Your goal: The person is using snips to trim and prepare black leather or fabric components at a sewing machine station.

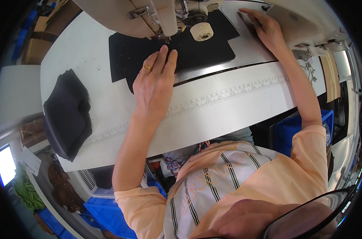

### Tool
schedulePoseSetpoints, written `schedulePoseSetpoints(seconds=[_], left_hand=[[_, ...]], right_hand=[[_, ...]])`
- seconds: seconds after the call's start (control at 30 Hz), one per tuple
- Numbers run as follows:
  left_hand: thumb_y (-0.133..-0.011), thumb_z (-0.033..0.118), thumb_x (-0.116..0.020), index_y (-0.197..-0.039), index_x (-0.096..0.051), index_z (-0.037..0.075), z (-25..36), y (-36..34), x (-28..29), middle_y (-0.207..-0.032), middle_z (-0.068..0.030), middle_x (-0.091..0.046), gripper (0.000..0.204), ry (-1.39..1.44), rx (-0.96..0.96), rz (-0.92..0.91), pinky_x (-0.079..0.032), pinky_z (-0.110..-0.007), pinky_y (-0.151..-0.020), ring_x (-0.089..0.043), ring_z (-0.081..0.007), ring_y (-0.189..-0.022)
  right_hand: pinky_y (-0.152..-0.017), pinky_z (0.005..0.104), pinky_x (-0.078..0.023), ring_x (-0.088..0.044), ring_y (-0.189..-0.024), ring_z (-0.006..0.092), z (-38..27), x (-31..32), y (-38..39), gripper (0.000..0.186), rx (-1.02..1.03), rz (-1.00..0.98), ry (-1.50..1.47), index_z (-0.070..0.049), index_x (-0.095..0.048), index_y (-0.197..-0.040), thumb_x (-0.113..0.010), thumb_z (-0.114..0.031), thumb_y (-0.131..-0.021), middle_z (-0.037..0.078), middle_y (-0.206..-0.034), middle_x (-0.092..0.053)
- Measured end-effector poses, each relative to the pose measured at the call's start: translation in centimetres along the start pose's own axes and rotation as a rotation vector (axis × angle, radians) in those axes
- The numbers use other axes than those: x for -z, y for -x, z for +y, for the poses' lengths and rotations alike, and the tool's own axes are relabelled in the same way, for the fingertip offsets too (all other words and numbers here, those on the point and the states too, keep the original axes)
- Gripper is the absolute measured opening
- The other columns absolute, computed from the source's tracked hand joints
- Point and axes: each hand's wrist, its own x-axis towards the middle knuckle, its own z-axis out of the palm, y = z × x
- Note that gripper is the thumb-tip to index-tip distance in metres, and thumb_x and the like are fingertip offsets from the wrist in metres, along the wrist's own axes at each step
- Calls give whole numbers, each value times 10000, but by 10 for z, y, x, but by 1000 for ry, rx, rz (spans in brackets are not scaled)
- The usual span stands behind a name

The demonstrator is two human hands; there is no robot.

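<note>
Black fabric pieces point(123, 55) lie flat under the head of a sewing machine point(157, 18). My left hand point(155, 77), with a ring on one finger, rests on the near edge of the fabric, its fingers stretched toward the needle area and pressing lightly down. It grips nothing that I can see. To the right of the fabric, my right hand point(266, 32) reaches over the machine bed. Its index finger is extended to the left, and the other fingers are partly hidden. Nothing shows in it.
A folded black piece point(67, 115) lies at the table's left end. A printed ruler scale point(212, 99) runs along the white table point(212, 123). Blue crates point(109, 215) and a white basket point(89, 183) stand below. Cardboard boxes point(35, 47) are at the far left.
</note>
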Motion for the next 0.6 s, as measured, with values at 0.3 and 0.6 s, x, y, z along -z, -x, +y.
schedulePoseSetpoints(seconds=[0.3,0.6], left_hand=[[-614,26,-742,-1127,-641,35,-3,2,1,-1204,-113,-631,522,68,28,-31,-515,-324,-876,-589,-241,-1090],[-745,-7,-632,-1176,-631,45,-12,9,13,-1252,-87,-614,434,152,82,-99,-473,-350,-956,-569,-252,-1154]], right_hand=[[-778,325,-507,-656,-888,270,-21,12,6,336,-140,-7,-111,-126,-655,-1152,-568,-28,-842,113,-1061,-678],[-753,301,-504,-645,-796,207,-18,7,2,229,-93,26,-123,-99,-677,-1088,-636,-113,-863,78,-987,-690]])
